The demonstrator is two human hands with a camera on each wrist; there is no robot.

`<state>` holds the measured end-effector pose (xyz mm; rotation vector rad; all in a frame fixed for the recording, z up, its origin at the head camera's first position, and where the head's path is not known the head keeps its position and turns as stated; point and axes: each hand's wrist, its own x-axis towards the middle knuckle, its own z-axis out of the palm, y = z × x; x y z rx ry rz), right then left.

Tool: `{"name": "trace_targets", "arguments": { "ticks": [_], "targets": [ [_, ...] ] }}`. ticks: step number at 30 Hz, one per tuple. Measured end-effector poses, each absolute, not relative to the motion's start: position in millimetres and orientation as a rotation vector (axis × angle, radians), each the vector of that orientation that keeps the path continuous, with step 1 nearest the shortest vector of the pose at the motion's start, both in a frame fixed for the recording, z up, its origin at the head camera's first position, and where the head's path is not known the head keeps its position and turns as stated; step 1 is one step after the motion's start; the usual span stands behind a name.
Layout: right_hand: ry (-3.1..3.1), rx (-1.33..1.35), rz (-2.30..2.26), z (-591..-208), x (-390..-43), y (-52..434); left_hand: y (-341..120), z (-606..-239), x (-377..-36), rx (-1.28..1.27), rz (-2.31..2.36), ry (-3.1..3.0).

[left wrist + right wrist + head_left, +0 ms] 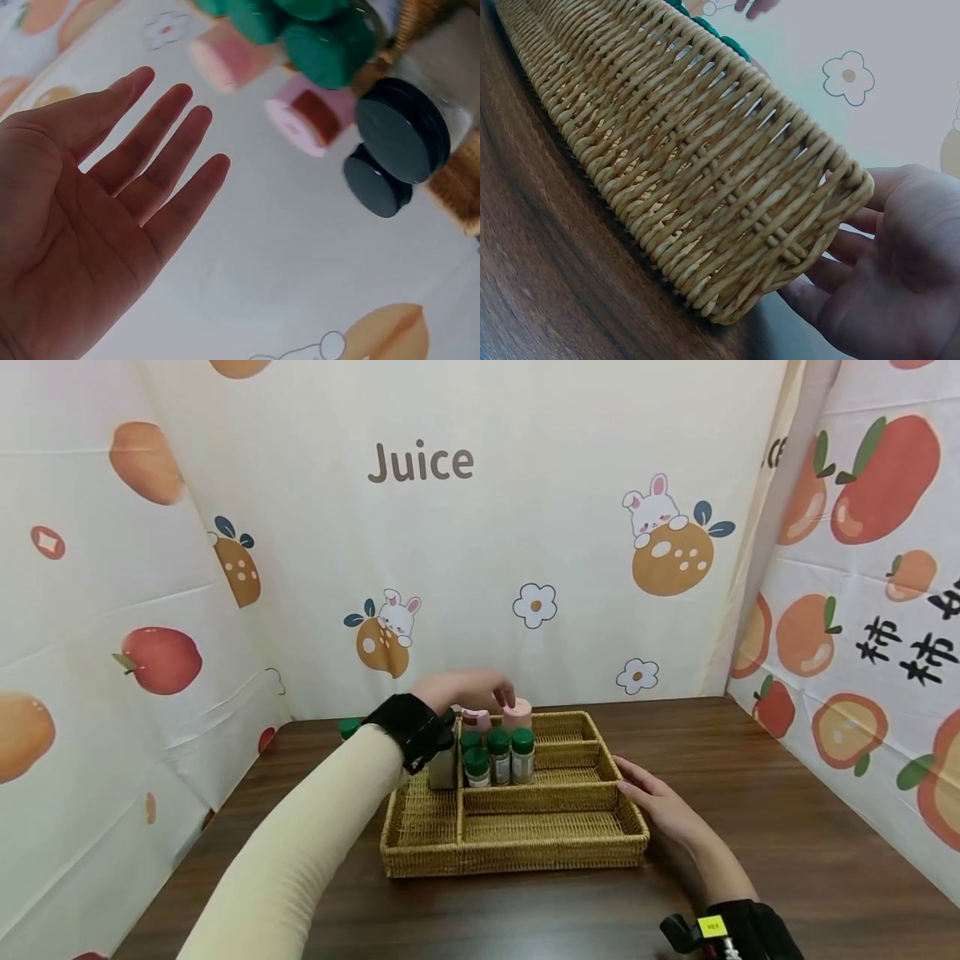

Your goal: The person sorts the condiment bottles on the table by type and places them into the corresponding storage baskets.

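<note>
My left hand (472, 688) reaches over the back of a woven basket (551, 853), fingers apart and nothing held in the left wrist view. Below its fingertips stand a pink-lidded container (517, 714) and a lilac one with a brown patch (311, 116). Several green-capped jars (522, 756) stand in front of these in the middle compartment. Dark-capped containers (403, 129) sit in the left compartment, partly hidden by my wrist. My right hand (660, 800) touches the basket's right side with extended fingers; in the right wrist view, the basket's corner hides some of them.
Another green cap (348, 727) shows behind my left forearm, at the left of the basket. The basket rests on a dark wooden table (810, 810). Printed cloth (450, 543) hangs behind the table and along both sides.
</note>
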<state>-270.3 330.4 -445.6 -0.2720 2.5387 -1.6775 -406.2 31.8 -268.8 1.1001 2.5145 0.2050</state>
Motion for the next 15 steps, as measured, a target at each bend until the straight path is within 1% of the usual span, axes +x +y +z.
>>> {"name": "trace_targets", "arguments": {
  "ticks": [6, 9, 15],
  "targets": [
    [2.570, -0.273, -1.642, -445.1, -268.9, 330.4, 4.1, -253.7, -384.4, 1.241, 0.338, 2.532],
    [2.576, -0.259, -1.639, -445.6, -269.8, 331.8, -9.8, -247.4, -370.8, 1.271, 0.388, 2.588],
    [2.561, -0.262, -1.649, -446.9, -271.8, 333.9, -33.7, -242.4, -350.3, 1.366, 0.497, 2.663]
  ]
}}
